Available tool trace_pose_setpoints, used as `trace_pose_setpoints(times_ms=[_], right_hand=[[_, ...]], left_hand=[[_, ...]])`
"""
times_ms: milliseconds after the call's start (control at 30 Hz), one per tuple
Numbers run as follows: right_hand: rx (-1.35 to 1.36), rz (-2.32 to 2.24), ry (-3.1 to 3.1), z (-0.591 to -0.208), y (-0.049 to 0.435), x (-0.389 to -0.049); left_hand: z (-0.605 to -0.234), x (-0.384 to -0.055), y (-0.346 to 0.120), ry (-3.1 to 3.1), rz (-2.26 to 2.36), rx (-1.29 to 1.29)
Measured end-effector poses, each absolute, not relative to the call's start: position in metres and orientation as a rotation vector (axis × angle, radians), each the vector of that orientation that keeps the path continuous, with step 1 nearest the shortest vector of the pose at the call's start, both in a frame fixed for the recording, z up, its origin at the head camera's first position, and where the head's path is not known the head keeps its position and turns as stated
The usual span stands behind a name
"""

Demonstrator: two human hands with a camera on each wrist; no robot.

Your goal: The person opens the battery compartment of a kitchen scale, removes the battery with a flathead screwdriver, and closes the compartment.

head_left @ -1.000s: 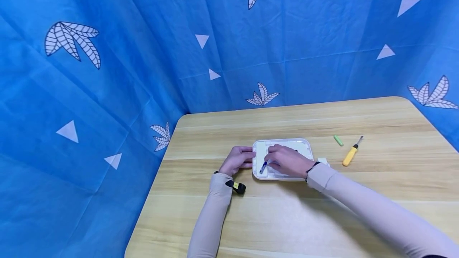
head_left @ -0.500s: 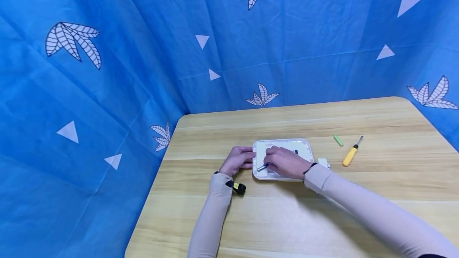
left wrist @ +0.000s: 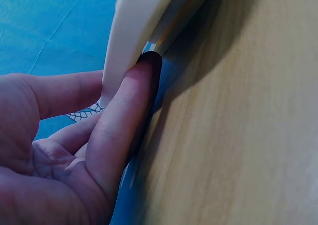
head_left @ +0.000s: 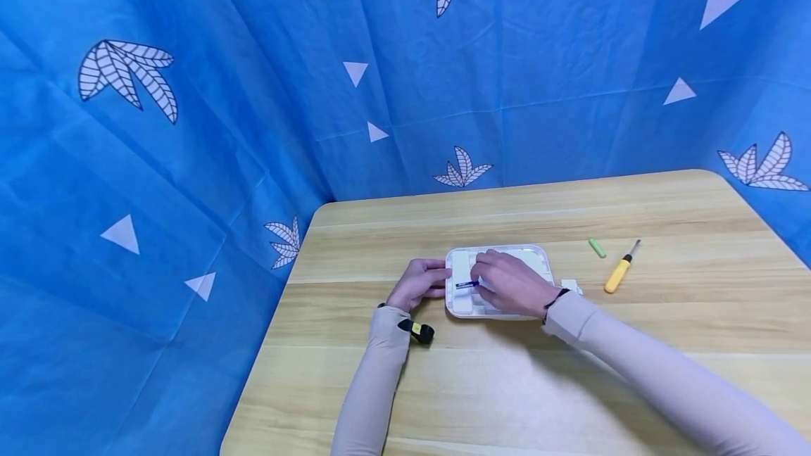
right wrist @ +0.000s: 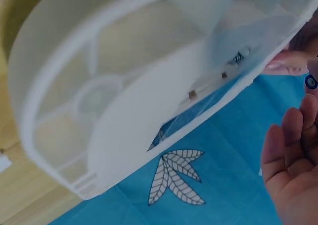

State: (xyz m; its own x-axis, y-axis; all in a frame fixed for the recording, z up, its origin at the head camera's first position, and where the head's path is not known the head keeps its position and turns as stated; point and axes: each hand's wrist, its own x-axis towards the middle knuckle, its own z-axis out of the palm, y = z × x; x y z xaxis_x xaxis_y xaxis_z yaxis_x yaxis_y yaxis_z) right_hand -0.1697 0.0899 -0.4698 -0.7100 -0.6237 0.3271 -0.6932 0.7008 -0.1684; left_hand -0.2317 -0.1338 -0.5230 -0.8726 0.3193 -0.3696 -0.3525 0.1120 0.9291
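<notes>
A white plastic casing [head_left: 462, 259] with rounded corners lies on the wooden table, its ribbed inside facing up. At its left end, my left hand [head_left: 421, 281] grips the rim; in the left wrist view a finger and the thumb take the white edge [left wrist: 130, 29] from two sides. Over the casing, my right hand [head_left: 512, 286] pinches a slim blue battery [head_left: 467, 285] that points left. Its round end [right wrist: 311, 82] shows at the fingertips in the right wrist view, where the other fingers are loosely bent. Ribs and small openings show in the casing [right wrist: 134, 120] there.
To the right of the casing lie a small white part [head_left: 571, 286], a green cylinder [head_left: 597, 248] and a yellow-handled screwdriver [head_left: 618, 276]. A blue patterned curtain [head_left: 545, 41] hangs behind and to the left of the table [head_left: 355, 252].
The battery in my right hand has turned from slanting down-left to lying nearly level. The right hand has shifted slightly; the left hand holds its place on the rim.
</notes>
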Motion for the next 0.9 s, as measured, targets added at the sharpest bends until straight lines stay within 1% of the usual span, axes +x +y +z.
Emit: trace_pose_setpoints(times_ms=[300,733,900], right_hand=[[0.896,0.513,-2.666,-0.468,0.114,-0.176],[0.406,0.641,-2.824,-0.473,0.179,-0.185],[0.273,0.640,-2.880,-0.474,0.204,-0.189]], left_hand=[[-0.523,-0.231,-0.134,1.917,1.812,-0.045],[-0.523,-0.232,-0.133,1.920,1.806,-0.039],[-0.524,-0.232,-0.134,1.923,1.807,-0.042]])
